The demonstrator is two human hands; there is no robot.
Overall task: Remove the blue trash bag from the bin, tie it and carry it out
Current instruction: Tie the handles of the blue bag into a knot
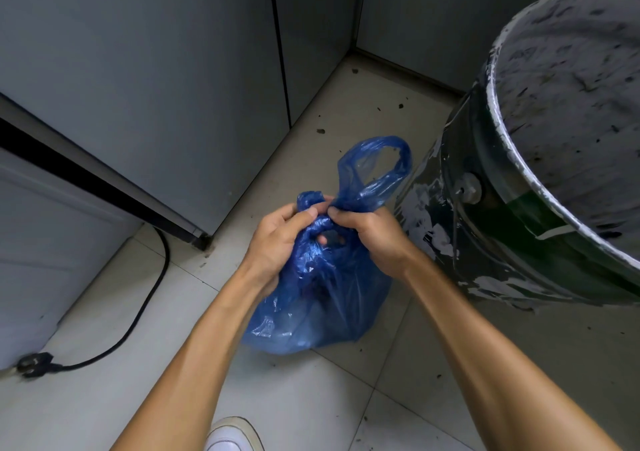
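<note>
The pale tiled floor (311, 391), speckled with dark crumbs, carries the blue trash bag (311, 312). Just right of the bag stands a paint-smeared bin (485, 236). Well left of the bag lies a black cable (138, 319) ending in a plug (36, 364).

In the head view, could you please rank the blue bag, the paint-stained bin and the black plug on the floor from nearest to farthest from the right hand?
1. Blue bag: gripped by the right hand.
2. Paint-stained bin: just to its right.
3. Black plug: far left, on the floor.
</note>
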